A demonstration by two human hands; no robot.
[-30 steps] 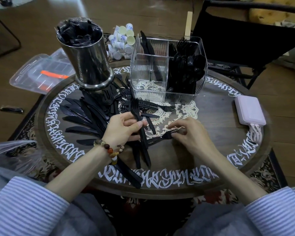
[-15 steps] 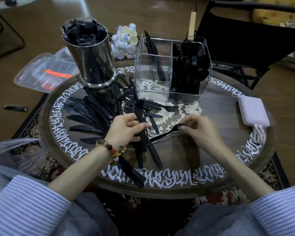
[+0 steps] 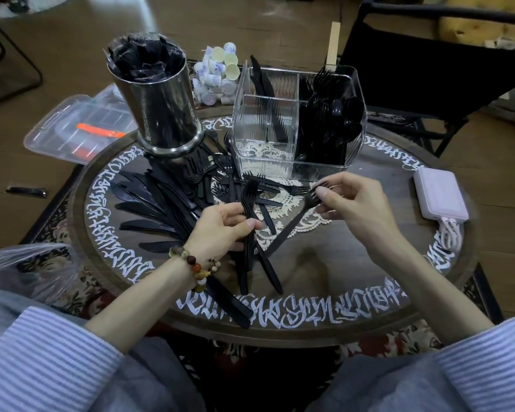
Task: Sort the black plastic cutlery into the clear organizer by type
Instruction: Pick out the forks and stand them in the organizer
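Note:
My left hand (image 3: 225, 226) grips a stacked bunch of black forks (image 3: 248, 200), tines pointing away from me. My right hand (image 3: 356, 205) pinches the head of a single black fork (image 3: 292, 226) whose handle slants down toward the bunch. The clear organizer (image 3: 265, 135) stands at the back of the round table (image 3: 324, 263); its right compartments hold forks and spoons, a back left one holds knives, the front left one looks empty. Loose black knives (image 3: 143, 200) fan out at the left, and more forks (image 3: 217, 171) lie before the organizer.
A steel canister (image 3: 158, 114) stuffed with black wrappers stands at the back left. A pink power bank (image 3: 439, 194) with a cable lies at the right edge. A clear plastic box (image 3: 78, 126) and small cups (image 3: 217, 72) sit on the floor behind; a black chair (image 3: 428, 69) stands beyond.
My right hand has lifted the single fork off the table and raised it up and to the right. My left hand keeps the bunch of forks in about the same place.

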